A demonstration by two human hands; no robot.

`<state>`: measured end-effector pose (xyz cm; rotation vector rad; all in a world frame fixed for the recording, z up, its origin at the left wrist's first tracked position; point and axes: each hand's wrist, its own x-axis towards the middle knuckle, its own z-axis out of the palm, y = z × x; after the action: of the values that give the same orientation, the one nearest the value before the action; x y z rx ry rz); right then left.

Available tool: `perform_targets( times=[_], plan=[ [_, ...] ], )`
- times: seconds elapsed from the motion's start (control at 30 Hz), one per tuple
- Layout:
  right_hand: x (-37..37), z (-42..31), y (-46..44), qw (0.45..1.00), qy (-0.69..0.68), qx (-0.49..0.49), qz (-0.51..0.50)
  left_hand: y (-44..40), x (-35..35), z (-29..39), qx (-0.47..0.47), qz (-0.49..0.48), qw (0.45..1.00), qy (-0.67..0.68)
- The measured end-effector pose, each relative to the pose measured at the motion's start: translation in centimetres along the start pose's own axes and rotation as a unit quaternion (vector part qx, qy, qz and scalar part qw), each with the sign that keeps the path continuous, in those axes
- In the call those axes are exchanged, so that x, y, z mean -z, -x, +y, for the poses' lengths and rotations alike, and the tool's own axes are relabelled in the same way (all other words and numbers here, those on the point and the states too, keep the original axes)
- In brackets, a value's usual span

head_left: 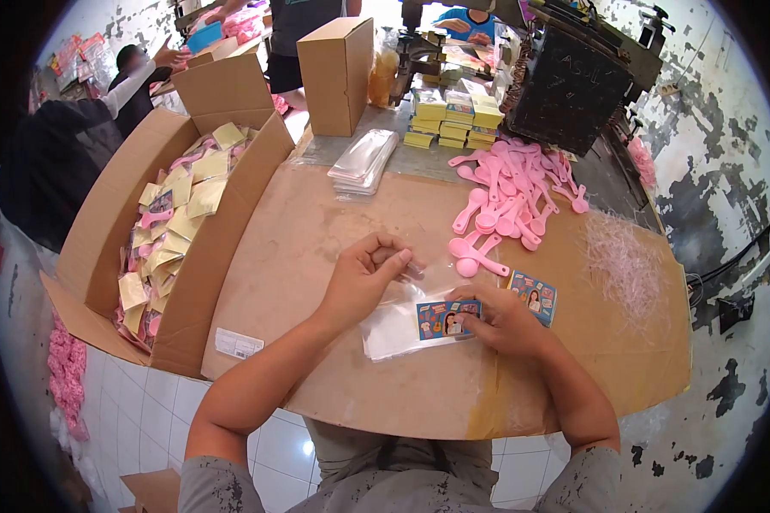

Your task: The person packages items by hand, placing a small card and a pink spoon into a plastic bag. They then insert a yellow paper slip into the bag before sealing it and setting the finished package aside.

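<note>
My left hand [364,278] is closed in a pinch on the upper edge of a clear plastic bag, above a small stack of clear bags [389,333] on the cardboard-covered table. Between the thumb and fingers of my right hand [503,318] is a blue printed card [441,320], lying over the bags. Another stack of printed cards [535,297] sits just beyond that hand, partly hidden by it. Farther back lies a heap of pink plastic scoops [509,192], the nearest ones close to my right hand.
At left stands an open carton [175,325] filled with packed cards and scoops. More clear bags [364,162], stacked yellow-edged cards [453,120], a closed box [334,77] and a black machine [569,81] stand behind. Plastic shreds [629,265] lie right. Other people work beyond.
</note>
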<state>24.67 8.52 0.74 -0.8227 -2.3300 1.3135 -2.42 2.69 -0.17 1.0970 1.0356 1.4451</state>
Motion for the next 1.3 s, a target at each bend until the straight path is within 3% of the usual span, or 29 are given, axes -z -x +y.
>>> perform_targets(
  times=[0.03, 0.13, 0.23, 0.33, 0.43, 0.53, 0.63, 0.73, 0.93, 1.13, 1.23, 1.3],
  plan=[
    [0.0, 0.6, 0.0, 0.999, -0.032, 0.002, 0.004, 0.1, 0.1, 0.4, -0.002, -0.008, 1.000, 0.011],
    [0.9, 0.3, -0.9, 0.980, 0.002, 0.113, 0.162, 0.3, 0.0, 1.2, 0.003, -0.029, 0.999, 0.027],
    [1.0, -0.7, -1.3, 0.931, -0.218, 0.110, 0.272, 1.0, -1.0, 0.8, 0.022, -0.041, 0.999, -0.001],
    [1.4, -1.3, -0.9, 0.930, -0.211, 0.122, 0.276, 1.3, -1.8, 0.3, 0.017, -0.052, 0.998, -0.027],
    [2.3, -1.4, -0.2, 0.974, -0.005, 0.122, 0.191, 1.6, -2.0, 0.3, 0.019, -0.069, 0.997, -0.035],
    [3.1, -2.4, -0.4, 0.962, 0.138, 0.190, 0.142, 1.9, -2.0, -0.3, -0.009, -0.102, 0.992, -0.071],
    [2.0, -2.8, -0.8, 0.955, 0.015, 0.168, 0.242, 1.9, -2.1, -0.4, -0.019, -0.117, 0.990, -0.081],
    [2.1, -2.0, -0.8, 0.955, -0.089, 0.152, 0.238, 1.8, -2.2, 0.5, 0.025, -0.107, 0.994, -0.027],
    [4.1, -3.2, -0.4, 0.966, 0.106, 0.197, 0.129, 1.8, -2.0, 0.0, -0.002, -0.122, 0.990, -0.070],
    [4.0, -3.3, -0.2, 0.981, 0.098, 0.156, 0.067, 2.3, -2.6, 0.4, -0.028, -0.138, 0.983, -0.117],
    [2.9, -2.6, -0.6, 0.969, 0.116, 0.184, 0.113, 2.3, -2.4, 0.2, -0.040, -0.158, 0.971, -0.175],
    [2.5, -2.5, -0.6, 0.980, 0.013, 0.131, 0.149, 2.4, -2.6, 0.4, -0.025, -0.157, 0.971, -0.179]
  ],
)
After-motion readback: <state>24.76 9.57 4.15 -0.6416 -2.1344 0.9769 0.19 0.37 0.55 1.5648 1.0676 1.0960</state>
